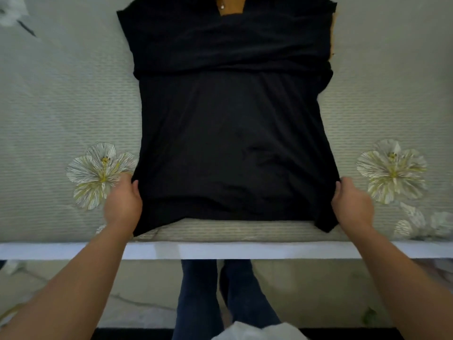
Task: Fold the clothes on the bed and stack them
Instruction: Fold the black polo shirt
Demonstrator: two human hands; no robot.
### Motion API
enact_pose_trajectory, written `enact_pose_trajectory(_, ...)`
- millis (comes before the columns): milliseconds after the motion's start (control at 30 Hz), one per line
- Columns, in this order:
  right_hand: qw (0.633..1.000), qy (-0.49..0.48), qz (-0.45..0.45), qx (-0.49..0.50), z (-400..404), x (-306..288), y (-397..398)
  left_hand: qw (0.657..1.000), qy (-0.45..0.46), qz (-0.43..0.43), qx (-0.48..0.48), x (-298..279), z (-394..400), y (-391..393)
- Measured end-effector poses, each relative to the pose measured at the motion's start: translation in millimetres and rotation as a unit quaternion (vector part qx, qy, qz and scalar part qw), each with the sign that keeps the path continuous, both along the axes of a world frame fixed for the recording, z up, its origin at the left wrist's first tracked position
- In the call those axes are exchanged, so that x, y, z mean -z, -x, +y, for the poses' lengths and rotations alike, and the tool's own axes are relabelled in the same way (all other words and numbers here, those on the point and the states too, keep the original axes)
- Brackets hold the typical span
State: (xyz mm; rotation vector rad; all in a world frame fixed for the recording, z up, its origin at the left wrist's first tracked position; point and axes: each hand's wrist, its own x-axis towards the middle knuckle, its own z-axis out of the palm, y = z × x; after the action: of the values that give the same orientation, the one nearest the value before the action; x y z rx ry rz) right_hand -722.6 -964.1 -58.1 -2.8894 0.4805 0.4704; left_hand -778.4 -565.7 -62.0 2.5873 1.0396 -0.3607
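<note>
Left hand (123,201) pinching the near left corner of the soft black knit garment (230,133), thumb on top and fingers curled beneath the hem; right hand (351,204) gripping the near right corner the same way, thumb over the cloth. Both corners raised slightly off the pale green ribbed bedspread printed with white and yellow flowers (61,114) — the hem between them sagging close to the bed's white front edge (245,250). Garment spread lengthwise away from the body, smooth through the middle, with a cross-fold or doubled band near its far third and a tan item (232,6) peeking out at the neckline beyond; cannot tell what that is. Judged to be mid-fold on a single piece — sides seemingly already tucked in, lengthwise fold about to start. Next move likely calls for lifting both corners evenly and carrying the hem toward the far end, keeping tension equal so the edges meet square. No finished stack in view
</note>
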Motion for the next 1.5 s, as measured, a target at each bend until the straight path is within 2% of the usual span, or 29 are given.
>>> enact_pose_trajectory(67, 1.0, 0.002, -0.001, -0.008, 4, 4, 1, 0.999, -0.016, -0.009, 0.034, 1, -3, 2)
enact_pose_trajectory(167, 0.994, -0.001, -0.102, -0.028, 10, 2, 10, 0.98, -0.079, -0.102, 0.151, 2, -17, 6)
enact_pose_trajectory(233, 0.977, -0.028, -0.168, -0.128, 16, -2, 28, 0.943, -0.077, -0.19, 0.263, 0, -32, 14)
enact_pose_trajectory(267, 0.963, -0.027, -0.171, -0.205, 18, -3, 40, 0.917, -0.065, -0.204, 0.335, 1, -38, 21)
enact_pose_trajectory(300, 0.946, -0.011, -0.157, -0.282, 16, -2, 51, 0.89, -0.056, -0.2, 0.406, 3, -42, 28)
enact_pose_trajectory(367, 0.929, 0.003, -0.072, -0.362, 11, -1, 57, 0.869, -0.037, -0.139, 0.473, 5, -42, 37)
enact_pose_trajectory(433, 0.926, 0.002, -0.055, -0.374, 2, 2, 53, 0.878, -0.055, -0.108, 0.464, 5, -38, 39)
enact_pose_trajectory(467, 0.93, 0.007, -0.049, -0.365, -2, 1, 48, 0.891, -0.048, -0.097, 0.441, 3, -36, 38)
enact_pose_trajectory(533, 0.926, -0.014, -0.021, -0.377, -6, -2, 42, 0.895, -0.009, -0.067, 0.441, 0, -30, 38)
enact_pose_trajectory(633, 0.89, 0.007, 0.024, -0.456, -14, -16, 42, 0.865, -0.02, -0.08, 0.494, -10, -19, 45)
enact_pose_trajectory(667, 0.89, 0.002, 0.044, -0.454, -20, -22, 44, 0.855, -0.032, -0.085, 0.51, -15, -14, 48)
enact_pose_trajectory(767, 0.904, 0.012, 0.019, -0.427, -44, -31, 46, 0.828, -0.06, -0.071, 0.553, -24, 0, 59)
enact_pose_trajectory(833, 0.896, 0.037, 0.031, -0.442, -55, -36, 52, 0.818, -0.077, -0.005, 0.569, -26, 5, 64)
enact_pose_trajectory(933, 0.868, 0.077, 0.061, -0.486, -68, -39, 61, 0.803, -0.151, 0.182, 0.547, -25, 8, 72)
enact_pose_trajectory(1000, 0.846, 0.108, 0.083, -0.516, -75, -37, 64, 0.792, -0.143, 0.26, 0.533, -23, 4, 76)
enact_pose_trajectory(1133, 0.847, 0.115, 0.067, -0.515, -77, -32, 67, 0.788, -0.149, 0.266, 0.535, -22, -6, 81)
enact_pose_trajectory(1267, 0.854, 0.148, 0.09, -0.491, -69, -30, 76, 0.786, -0.137, 0.069, 0.599, -30, -22, 85)
enact_pose_trajectory(1367, 0.868, 0.157, 0.036, -0.471, -58, -23, 88, 0.82, -0.125, 0.038, 0.558, -30, -38, 89)
enact_pose_trajectory(1433, 0.843, 0.155, -0.029, -0.515, -47, -13, 96, 0.832, -0.121, 0.036, 0.54, -22, -46, 90)
enact_pose_trajectory(1500, 0.822, 0.133, -0.036, -0.552, -29, -6, 97, 0.841, -0.121, 0.044, 0.525, -18, -56, 84)
